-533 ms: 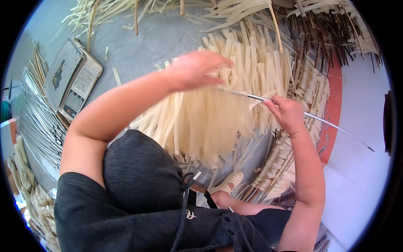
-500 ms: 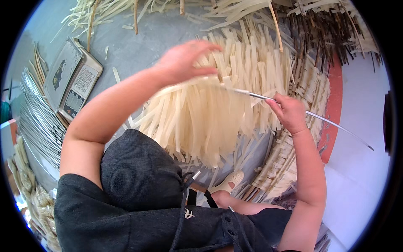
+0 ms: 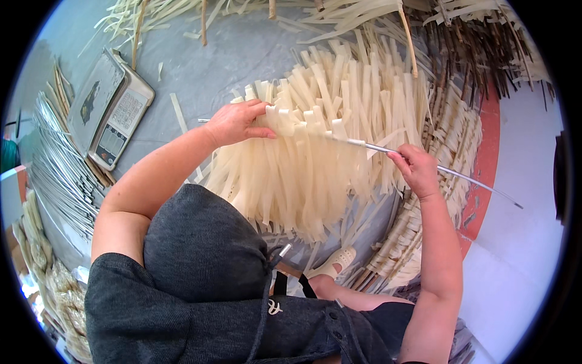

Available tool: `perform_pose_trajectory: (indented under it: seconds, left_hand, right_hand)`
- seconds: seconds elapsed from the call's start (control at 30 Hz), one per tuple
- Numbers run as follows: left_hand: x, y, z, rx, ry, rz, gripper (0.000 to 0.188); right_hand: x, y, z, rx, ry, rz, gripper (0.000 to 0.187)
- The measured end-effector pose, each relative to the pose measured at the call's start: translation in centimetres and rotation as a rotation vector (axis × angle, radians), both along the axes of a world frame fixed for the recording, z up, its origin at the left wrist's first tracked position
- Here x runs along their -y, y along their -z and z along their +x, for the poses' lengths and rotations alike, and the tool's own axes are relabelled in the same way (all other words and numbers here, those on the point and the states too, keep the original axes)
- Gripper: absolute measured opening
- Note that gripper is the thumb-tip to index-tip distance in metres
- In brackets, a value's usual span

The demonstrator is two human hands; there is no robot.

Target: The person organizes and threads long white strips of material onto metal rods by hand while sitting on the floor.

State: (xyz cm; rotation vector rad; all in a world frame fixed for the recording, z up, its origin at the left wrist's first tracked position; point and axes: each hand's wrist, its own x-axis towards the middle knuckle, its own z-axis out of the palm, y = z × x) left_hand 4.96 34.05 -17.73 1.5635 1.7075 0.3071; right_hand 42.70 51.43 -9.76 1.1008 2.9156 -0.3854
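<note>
A thin metal rod slants across in front of me, with many pale, wide, flat noodles draped over its left and middle part. My right hand is closed round the bare right part of the rod. At the rod's left end, my left hand has its fingers and thumb either side of the folded noodle tops, holding the draped row. The rod's left tip pokes out past that wrist. Beyond it lies a pile of similar loose noodles.
A digital scale stands at the left, beside a bundle of metal rods. Rods stacked with noodles lie along the right, by a red-edged white surface. Thin sticks and more noodles are at the back.
My left hand has come down and leftward from above the noodles onto the draped row's left end. The rod's right end has drawn slightly left; my right hand still grips it.
</note>
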Motion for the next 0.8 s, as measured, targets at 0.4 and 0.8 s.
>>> perform_pose_trajectory:
  seconds: [0.4,0.8]
  left_hand:
    - [10.2,7.1,1.7,0.196,-0.586,-0.078,0.079]
    - [7.0,7.7,2.2,0.577,-0.855,-0.145,0.074]
  right_hand:
    - [0.9,2.1,1.5,-0.042,0.284,-0.218,0.041]
    - [3.0,5.1,0.9,0.137,0.206,-0.482,0.046]
